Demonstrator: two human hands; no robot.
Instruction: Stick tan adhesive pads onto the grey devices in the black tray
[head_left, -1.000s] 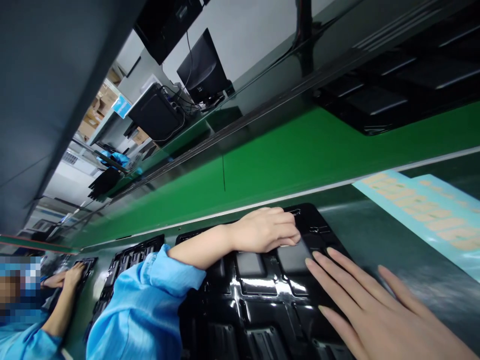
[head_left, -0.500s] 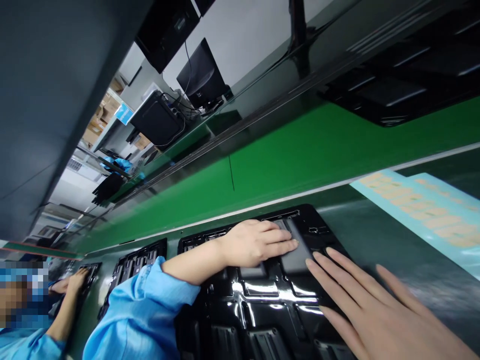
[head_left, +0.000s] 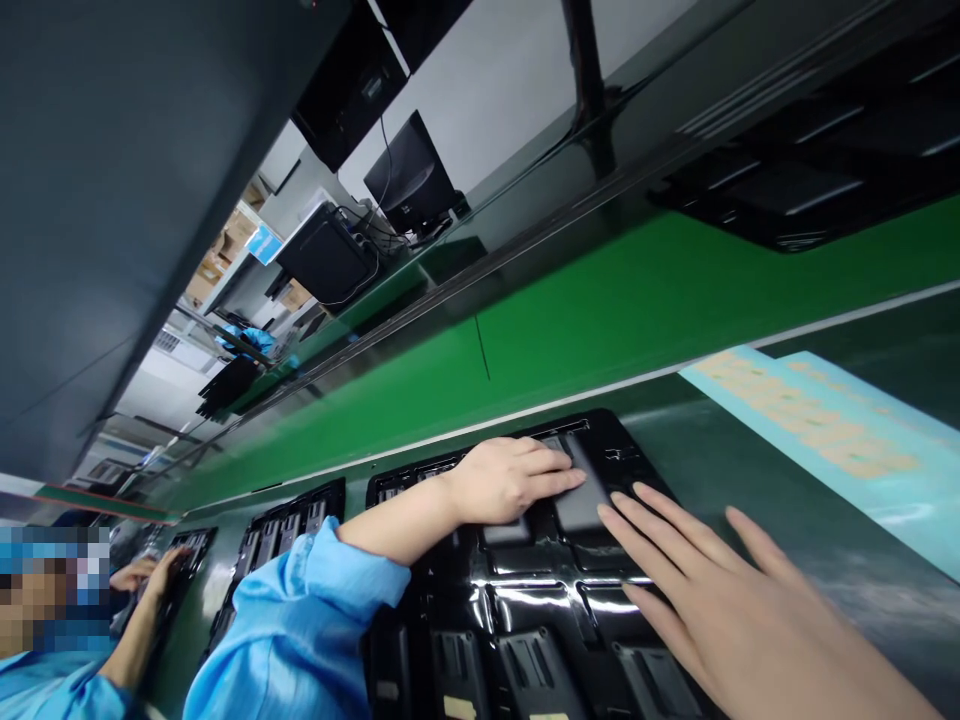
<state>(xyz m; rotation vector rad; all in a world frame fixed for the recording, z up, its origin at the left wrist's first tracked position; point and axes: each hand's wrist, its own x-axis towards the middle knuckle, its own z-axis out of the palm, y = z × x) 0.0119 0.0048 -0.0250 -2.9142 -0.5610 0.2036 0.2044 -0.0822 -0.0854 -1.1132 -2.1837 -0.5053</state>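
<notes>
A blue label (head_left: 264, 244) on the shelving in the background carries pale lettering too small to read, and the monitor (head_left: 412, 175) beyond the ledge shows a small mark on its back that is likewise unreadable. 2 parts in the near row of the black tray (head_left: 621, 452) bear pale yellow patches, cut by the lower border of the view.

The flat gray piece (head_left: 583, 500) lies in a compartment near the tray's far right corner. The person's left grip (head_left: 514, 482) rests over its left side, fingers stretched forward and close together; I cannot tell whether they pinch it. The right grip (head_left: 701, 585) is wide, fingers fanned and thumb well apart, with the foremost fingertips just beside the piece, over the tray's right edge.

The tray's far edge runs just beside a white strip (head_left: 652, 377) at the foot of the green panel (head_left: 600, 300). Right of the tray, a band of dark desk (head_left: 671, 430) separates it from light-blue sheets (head_left: 832, 430) with tan patches. On its left, a narrower gap divides it from a 2nd tray (head_left: 337, 492), with the blue sleeve (head_left: 300, 620) crossing near there. Farther left, a co-worker's forearm (head_left: 135, 628) reaches toward a 3rd tray.
</notes>
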